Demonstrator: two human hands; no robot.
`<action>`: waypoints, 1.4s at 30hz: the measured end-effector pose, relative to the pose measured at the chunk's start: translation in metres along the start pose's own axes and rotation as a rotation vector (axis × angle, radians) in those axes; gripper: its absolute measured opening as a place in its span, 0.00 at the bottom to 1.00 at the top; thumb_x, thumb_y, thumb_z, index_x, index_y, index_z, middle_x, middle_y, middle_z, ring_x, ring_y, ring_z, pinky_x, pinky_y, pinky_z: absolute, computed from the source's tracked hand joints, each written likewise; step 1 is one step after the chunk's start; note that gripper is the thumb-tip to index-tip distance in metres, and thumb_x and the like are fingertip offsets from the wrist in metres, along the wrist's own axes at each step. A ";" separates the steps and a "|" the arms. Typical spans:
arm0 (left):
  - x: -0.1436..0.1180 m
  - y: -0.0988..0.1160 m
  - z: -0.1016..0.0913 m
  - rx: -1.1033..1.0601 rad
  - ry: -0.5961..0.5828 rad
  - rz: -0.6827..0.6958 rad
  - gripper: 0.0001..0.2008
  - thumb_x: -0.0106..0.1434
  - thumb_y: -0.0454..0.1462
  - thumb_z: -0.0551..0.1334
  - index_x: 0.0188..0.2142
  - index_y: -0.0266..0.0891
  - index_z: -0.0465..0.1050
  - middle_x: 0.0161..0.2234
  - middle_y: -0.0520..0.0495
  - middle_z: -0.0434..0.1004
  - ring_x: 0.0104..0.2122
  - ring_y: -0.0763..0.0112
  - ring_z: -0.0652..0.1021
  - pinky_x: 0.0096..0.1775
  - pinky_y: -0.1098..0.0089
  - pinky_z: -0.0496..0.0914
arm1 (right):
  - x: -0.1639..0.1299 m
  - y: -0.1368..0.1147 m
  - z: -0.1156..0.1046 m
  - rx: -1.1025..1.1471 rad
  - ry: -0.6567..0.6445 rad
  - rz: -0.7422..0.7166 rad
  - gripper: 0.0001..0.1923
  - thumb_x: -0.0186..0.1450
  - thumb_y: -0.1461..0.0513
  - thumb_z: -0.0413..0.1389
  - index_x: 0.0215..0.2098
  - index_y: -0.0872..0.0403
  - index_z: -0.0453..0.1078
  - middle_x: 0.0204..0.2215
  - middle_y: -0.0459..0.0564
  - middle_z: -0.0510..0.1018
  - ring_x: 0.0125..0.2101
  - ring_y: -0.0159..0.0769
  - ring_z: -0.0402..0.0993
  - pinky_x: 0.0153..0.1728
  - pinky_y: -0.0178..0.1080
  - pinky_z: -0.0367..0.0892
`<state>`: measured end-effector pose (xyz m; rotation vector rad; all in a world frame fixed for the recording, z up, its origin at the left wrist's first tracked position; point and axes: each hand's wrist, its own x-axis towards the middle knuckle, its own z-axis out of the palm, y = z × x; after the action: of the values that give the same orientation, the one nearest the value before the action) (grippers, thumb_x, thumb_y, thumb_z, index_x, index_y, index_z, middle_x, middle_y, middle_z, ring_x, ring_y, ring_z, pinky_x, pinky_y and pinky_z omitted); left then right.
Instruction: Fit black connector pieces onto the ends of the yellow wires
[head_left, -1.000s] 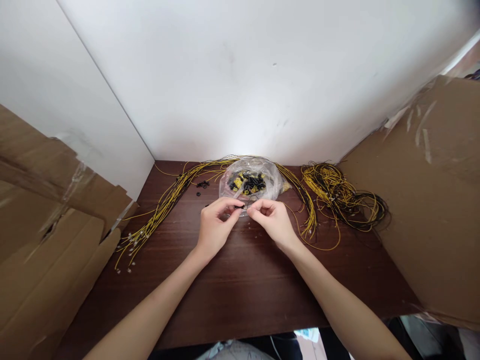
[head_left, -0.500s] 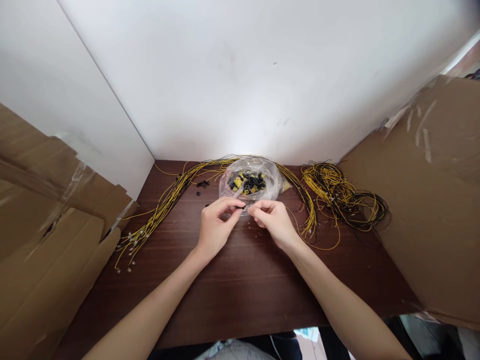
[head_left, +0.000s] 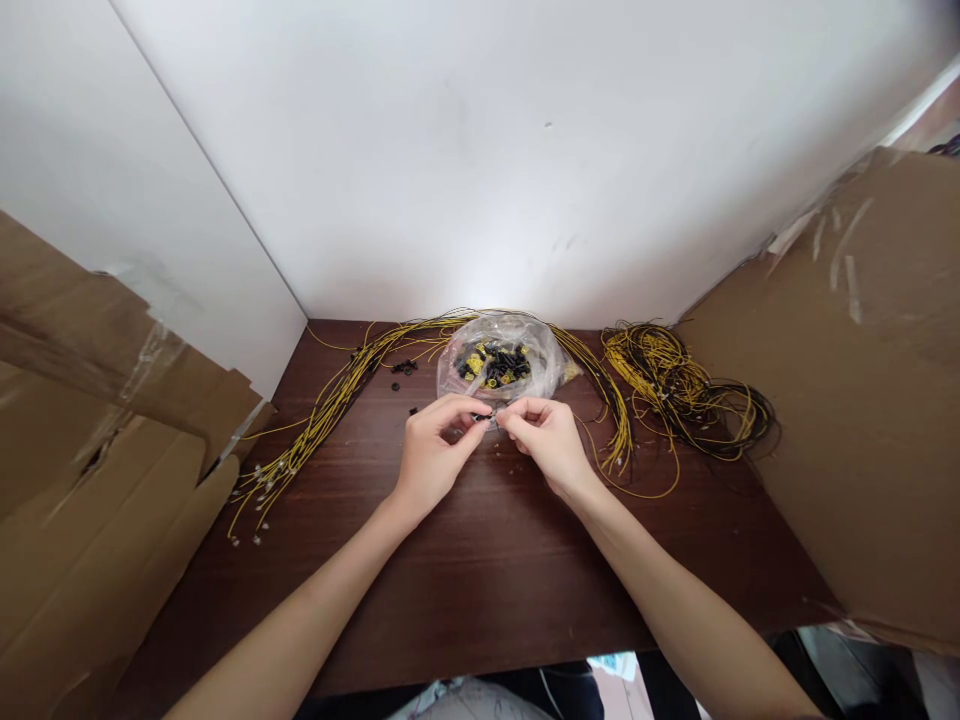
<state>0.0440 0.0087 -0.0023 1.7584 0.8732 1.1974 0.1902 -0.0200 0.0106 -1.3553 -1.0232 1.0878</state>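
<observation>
Black little part sits pinched in our left hand; our right hand pinches a thin wire close, so both ends meet near the bag.

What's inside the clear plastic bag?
The clear plastic bag holds small black and yellow parts. Crinkled plastic and both hands' fingers hide its near edge.

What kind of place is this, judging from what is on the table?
Probably a small hand-assembly workstation for wiring, perhaps in a workshop or a home. The dark wooden table carries bundles of yellow wires, a clear bag of small black and yellow parts, and cardboard boxes stand at both sides.
</observation>
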 end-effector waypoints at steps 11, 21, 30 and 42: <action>-0.001 -0.001 0.000 0.006 0.005 -0.016 0.05 0.57 0.34 0.62 0.34 0.39 0.75 0.33 0.47 0.76 0.29 0.72 0.73 0.35 0.72 0.69 | -0.001 0.001 -0.002 -0.108 -0.043 -0.101 0.09 0.53 0.59 0.58 0.21 0.56 0.68 0.18 0.43 0.69 0.19 0.27 0.60 0.21 0.32 0.57; -0.002 -0.001 0.001 -0.018 0.033 -0.092 0.05 0.56 0.35 0.63 0.33 0.37 0.75 0.32 0.47 0.77 0.29 0.72 0.75 0.35 0.72 0.71 | -0.010 -0.008 -0.001 -0.527 0.026 -0.479 0.06 0.58 0.66 0.54 0.23 0.55 0.66 0.20 0.43 0.67 0.21 0.28 0.60 0.23 0.32 0.57; -0.003 -0.003 0.000 0.031 0.025 -0.036 0.05 0.56 0.33 0.63 0.33 0.38 0.76 0.33 0.48 0.77 0.29 0.73 0.74 0.35 0.72 0.70 | -0.011 -0.004 -0.002 -0.646 0.024 -0.617 0.07 0.60 0.66 0.52 0.24 0.56 0.65 0.21 0.44 0.66 0.23 0.28 0.61 0.25 0.32 0.57; -0.002 0.003 0.001 0.081 0.028 0.067 0.06 0.57 0.29 0.61 0.32 0.37 0.75 0.34 0.47 0.78 0.31 0.73 0.74 0.34 0.73 0.69 | -0.002 0.002 -0.004 -0.242 -0.060 -0.120 0.05 0.53 0.63 0.56 0.21 0.57 0.67 0.18 0.43 0.68 0.19 0.28 0.60 0.22 0.32 0.57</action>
<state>0.0448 0.0053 -0.0010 1.8530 0.8967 1.2479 0.1943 -0.0226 0.0089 -1.4388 -1.2966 0.9424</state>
